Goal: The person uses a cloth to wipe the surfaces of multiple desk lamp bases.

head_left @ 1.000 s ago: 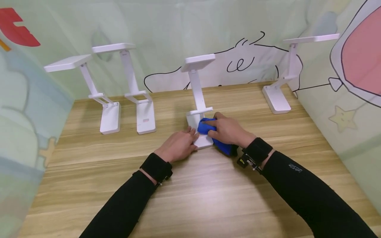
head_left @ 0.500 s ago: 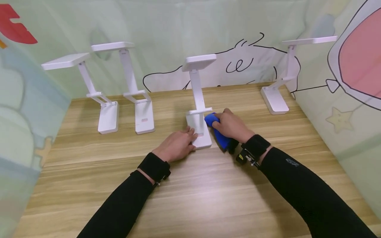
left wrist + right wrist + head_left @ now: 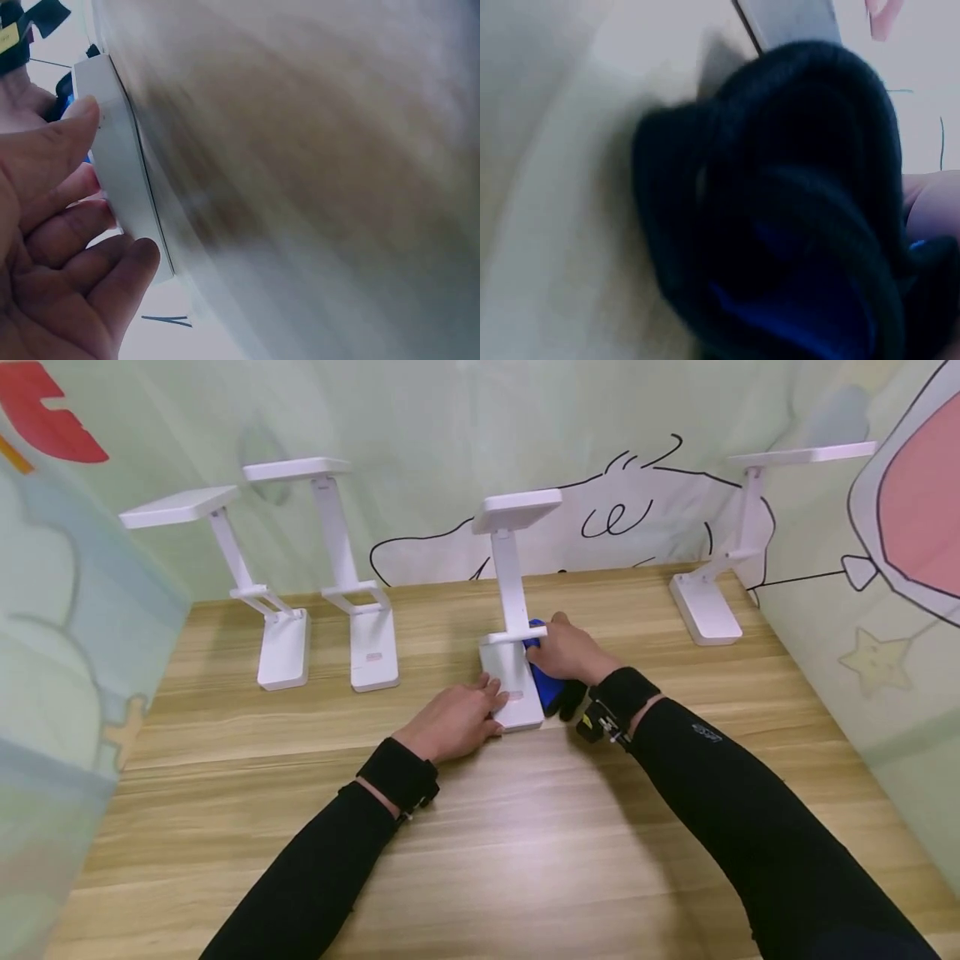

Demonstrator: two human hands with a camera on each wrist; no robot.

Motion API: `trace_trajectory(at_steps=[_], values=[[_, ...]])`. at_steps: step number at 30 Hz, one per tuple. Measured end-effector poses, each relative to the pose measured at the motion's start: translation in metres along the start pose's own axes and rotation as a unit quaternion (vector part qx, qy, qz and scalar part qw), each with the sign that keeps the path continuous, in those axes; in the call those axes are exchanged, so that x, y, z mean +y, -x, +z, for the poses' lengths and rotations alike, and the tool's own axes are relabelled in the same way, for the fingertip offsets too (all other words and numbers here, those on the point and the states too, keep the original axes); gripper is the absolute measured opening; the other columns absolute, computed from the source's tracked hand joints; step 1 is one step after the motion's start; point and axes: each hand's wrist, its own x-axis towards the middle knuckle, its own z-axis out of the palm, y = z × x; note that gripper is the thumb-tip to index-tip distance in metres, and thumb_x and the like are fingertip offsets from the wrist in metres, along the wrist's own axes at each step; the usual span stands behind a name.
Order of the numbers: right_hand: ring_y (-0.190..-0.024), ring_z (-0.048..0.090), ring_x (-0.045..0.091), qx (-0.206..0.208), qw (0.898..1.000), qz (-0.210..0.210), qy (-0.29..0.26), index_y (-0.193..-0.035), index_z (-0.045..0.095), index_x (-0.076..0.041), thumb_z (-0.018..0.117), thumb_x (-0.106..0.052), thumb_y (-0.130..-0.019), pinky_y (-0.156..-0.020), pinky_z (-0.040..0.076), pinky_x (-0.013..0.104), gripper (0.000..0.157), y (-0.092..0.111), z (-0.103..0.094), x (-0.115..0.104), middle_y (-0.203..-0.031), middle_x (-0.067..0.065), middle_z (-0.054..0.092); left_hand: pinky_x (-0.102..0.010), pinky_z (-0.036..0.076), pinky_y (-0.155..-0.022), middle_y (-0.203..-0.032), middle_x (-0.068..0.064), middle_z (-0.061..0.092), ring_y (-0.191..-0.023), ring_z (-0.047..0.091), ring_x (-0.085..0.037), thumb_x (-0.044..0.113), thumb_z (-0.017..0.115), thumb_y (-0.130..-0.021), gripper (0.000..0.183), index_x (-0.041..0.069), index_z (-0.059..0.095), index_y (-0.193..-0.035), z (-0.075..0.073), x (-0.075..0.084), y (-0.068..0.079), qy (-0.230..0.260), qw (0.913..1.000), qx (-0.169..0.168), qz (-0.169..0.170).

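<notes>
A white folding desk lamp stands near the middle of the wooden table. My left hand grips the left front of its base. In the left wrist view the thumb and curled fingers hold the edges of the lamp base. My right hand holds a bunched blue cloth along the right side of the base, just below the crossbar. Dark-edged folds of the cloth fill much of the right wrist view and hide most of the right fingers.
Two more white lamps stand at the left, the outer lamp beside the inner lamp. Another lamp stands at the back right. A printed cloth wall borders the wooden table behind and at both sides.
The right hand has drawn the cloth off the top of the lamp base to its right side, then slid it back along that side. The left hand keeps its hold.
</notes>
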Motion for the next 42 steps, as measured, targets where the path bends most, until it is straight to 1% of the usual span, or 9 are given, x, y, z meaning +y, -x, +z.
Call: trace_trajectory(at_steps=[8, 14, 18, 21, 25, 30, 36, 39, 42], values=[[-0.082, 0.051, 0.028, -0.003, 0.998, -0.028, 0.047, -0.107, 0.062, 0.001, 0.051, -0.027, -0.094, -0.058, 0.05, 0.038, 0.033, 0.03, 0.005, -0.003, -0.091, 0.016, 0.05, -0.043, 0.041, -0.106, -0.149, -0.02, 0.038, -0.136, 0.036, -0.031, 0.031, 0.061, -0.095, 0.054, 0.006, 0.046, -0.141, -0.002, 0.002, -0.002, 0.004, 1.0, -0.005, -0.001], [-0.072, 0.049, 0.023, 0.003, 0.992, -0.101, 0.08, -0.092, 0.066, -0.004, 0.058, -0.026, -0.088, -0.05, 0.043, 0.031, 0.024, 0.072, 0.014, 0.001, -0.08, 0.011, 0.051, -0.043, 0.041, -0.107, -0.15, -0.02, 0.038, -0.136, 0.037, -0.031, 0.031, 0.061, -0.095, 0.055, 0.006, 0.046, -0.142, -0.003, 0.002, -0.001, 0.009, 0.9997, -0.013, -0.016], [-0.064, 0.046, 0.018, -0.018, 0.986, -0.146, 0.083, -0.099, 0.069, -0.008, 0.061, -0.025, -0.086, -0.048, 0.039, 0.028, 0.023, 0.098, 0.011, 0.008, -0.08, 0.007, 0.049, -0.044, 0.041, -0.106, -0.149, -0.022, 0.04, -0.135, 0.038, -0.033, 0.032, 0.062, -0.094, 0.055, 0.006, 0.048, -0.141, -0.002, 0.0, 0.0, 0.007, 1.0, 0.001, -0.007], [-0.063, 0.047, 0.017, -0.028, 0.983, -0.16, 0.089, -0.112, 0.07, -0.011, 0.062, -0.027, -0.085, -0.05, 0.039, 0.027, 0.032, 0.109, 0.001, 0.01, -0.082, 0.006, 0.051, -0.045, 0.04, -0.107, -0.148, -0.02, 0.041, -0.136, 0.037, -0.031, 0.033, 0.063, -0.093, 0.055, 0.007, 0.05, -0.14, -0.001, -0.003, 0.002, 0.018, 0.9998, 0.011, -0.001], [-0.066, 0.052, 0.019, -0.016, 0.985, -0.144, 0.091, -0.127, 0.065, -0.015, 0.064, -0.032, -0.085, -0.052, 0.045, 0.029, 0.045, 0.105, -0.015, 0.009, -0.09, 0.008, 0.055, -0.043, 0.038, -0.109, -0.149, -0.015, 0.042, -0.137, 0.036, -0.027, 0.035, 0.065, -0.092, 0.056, 0.01, 0.05, -0.141, -0.002, -0.009, 0.004, 0.055, 0.9984, 0.014, -0.001], [-0.073, 0.057, 0.022, 0.025, 0.989, -0.127, 0.076, -0.137, 0.055, -0.019, 0.062, -0.036, -0.088, -0.055, 0.052, 0.032, 0.052, 0.075, -0.018, 0.004, -0.103, 0.014, 0.055, -0.043, 0.033, -0.112, -0.149, -0.017, 0.042, -0.136, 0.037, -0.03, 0.04, 0.071, -0.086, 0.067, 0.009, 0.048, -0.142, -0.009, -0.022, -0.002, 0.07, 0.9971, 0.028, -0.006], [-0.072, 0.054, 0.022, 0.033, 0.984, -0.14, 0.103, -0.138, 0.055, -0.016, 0.059, -0.033, -0.09, -0.055, 0.05, 0.033, 0.051, 0.047, -0.005, 0.002, -0.1, 0.014, 0.053, -0.048, 0.022, -0.116, -0.16, -0.015, 0.018, -0.143, 0.016, -0.041, 0.049, 0.077, -0.077, 0.098, 0.008, 0.028, -0.152, -0.014, -0.035, -0.013, 0.05, 0.9981, -0.031, -0.013], [-0.073, 0.051, 0.022, 0.027, 0.983, -0.149, 0.106, -0.135, 0.058, -0.016, 0.059, -0.03, -0.089, -0.056, 0.048, 0.032, 0.049, 0.046, -0.002, 0.0, -0.098, 0.014, 0.053, -0.048, 0.021, -0.117, -0.162, -0.01, 0.013, -0.144, 0.013, -0.041, 0.049, 0.078, -0.076, 0.103, 0.011, 0.022, -0.154, -0.013, -0.041, -0.016, 0.035, 0.9979, -0.05, -0.023], [-0.074, 0.051, 0.022, 0.016, 0.981, -0.163, 0.101, -0.134, 0.059, -0.018, 0.06, -0.028, -0.088, -0.057, 0.047, 0.031, 0.048, 0.054, 0.0, 0.0, -0.099, 0.014, 0.052, -0.047, 0.022, -0.117, -0.163, -0.008, 0.012, -0.143, 0.015, -0.039, 0.049, 0.078, -0.076, 0.103, 0.013, 0.021, -0.154, -0.013, -0.044, -0.017, 0.027, 0.9981, -0.05, -0.021]])
